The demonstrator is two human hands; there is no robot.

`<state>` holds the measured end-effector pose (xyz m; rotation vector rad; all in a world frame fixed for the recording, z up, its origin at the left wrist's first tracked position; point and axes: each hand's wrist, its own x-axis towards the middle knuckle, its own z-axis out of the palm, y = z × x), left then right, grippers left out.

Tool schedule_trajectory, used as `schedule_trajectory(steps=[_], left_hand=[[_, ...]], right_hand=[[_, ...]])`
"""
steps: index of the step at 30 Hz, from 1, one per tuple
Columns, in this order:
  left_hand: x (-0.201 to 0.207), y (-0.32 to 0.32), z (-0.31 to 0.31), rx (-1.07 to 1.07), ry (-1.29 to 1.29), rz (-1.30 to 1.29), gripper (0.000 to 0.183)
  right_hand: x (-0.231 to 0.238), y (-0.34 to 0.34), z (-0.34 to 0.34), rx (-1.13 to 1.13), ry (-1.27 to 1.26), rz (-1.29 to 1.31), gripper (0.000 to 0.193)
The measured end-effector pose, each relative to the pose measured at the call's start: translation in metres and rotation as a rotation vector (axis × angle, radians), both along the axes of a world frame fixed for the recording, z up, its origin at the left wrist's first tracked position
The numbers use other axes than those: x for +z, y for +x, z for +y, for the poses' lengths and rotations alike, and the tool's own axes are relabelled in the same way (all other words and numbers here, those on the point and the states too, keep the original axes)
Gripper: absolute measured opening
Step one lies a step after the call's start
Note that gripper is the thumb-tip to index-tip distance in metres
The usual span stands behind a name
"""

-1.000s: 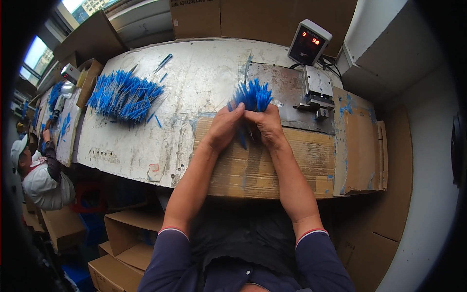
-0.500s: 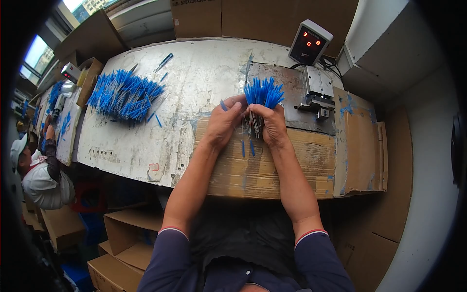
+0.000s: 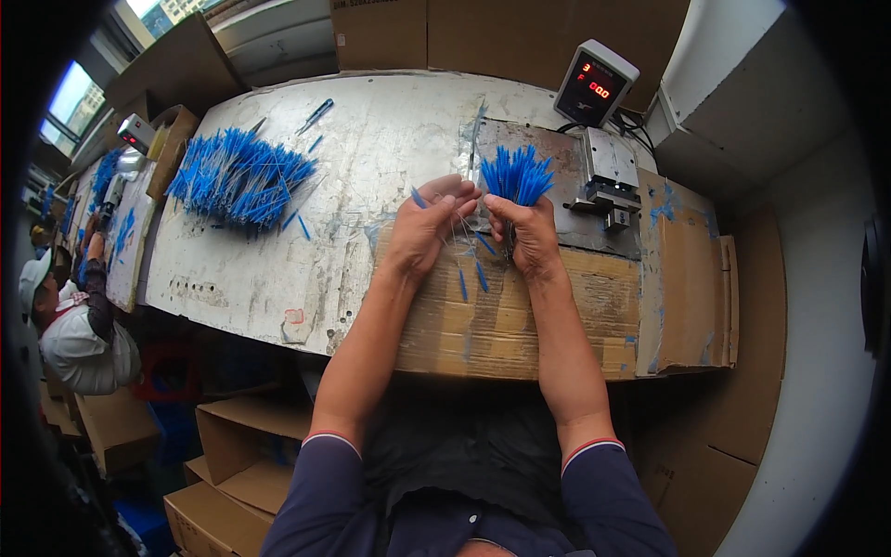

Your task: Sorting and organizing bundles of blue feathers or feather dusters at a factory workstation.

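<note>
My right hand (image 3: pixel 531 234) is closed around a thick bundle of blue-tipped thin wires (image 3: pixel 516 173), their blue ends fanning up above the fist. Just to its left, my left hand (image 3: pixel 422 230) pinches a few loose wires of the same kind between thumb and fingers. One blue tip (image 3: pixel 419 198) sticks up behind its thumb. Below and between the hands are several more blue tips (image 3: pixel 482 276) on thin wires; whether they hang or rest on the cardboard sheet (image 3: pixel 520 316), I cannot tell. The hands are slightly apart.
A large pile of blue-tipped wires (image 3: pixel 239 181) lies on the worn white table (image 3: pixel 371 121). Behind it is a blue-handled tool (image 3: pixel 318 113). At right stand a metal fixture (image 3: pixel 610 172) and a red digital display (image 3: pixel 596 85). Another person (image 3: pixel 79 334) works at far left.
My hands have drawn apart, the right shifting slightly right with its bundle, the left now holding a few wires pulled away from it. The display's red digits have changed.
</note>
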<state>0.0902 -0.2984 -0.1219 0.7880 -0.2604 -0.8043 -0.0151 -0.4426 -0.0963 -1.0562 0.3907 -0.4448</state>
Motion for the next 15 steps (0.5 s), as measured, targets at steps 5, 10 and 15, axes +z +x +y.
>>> schedule_trajectory(steps=[5, 10, 15], left_hand=[[0.005, 0.000, 0.006, -0.039, 0.053, -0.044, 0.044], [0.010, -0.004, 0.007, -0.133, 0.118, -0.091, 0.041], [0.006, 0.002, 0.005, -0.112, 0.094, -0.023, 0.041]], right_hand=[[0.001, 0.001, 0.000, 0.013, -0.031, 0.050, 0.015], [-0.005, 0.005, -0.002, -0.074, -0.013, 0.019, 0.013], [-0.006, 0.003, -0.005, -0.153, -0.072, -0.021, 0.014]])
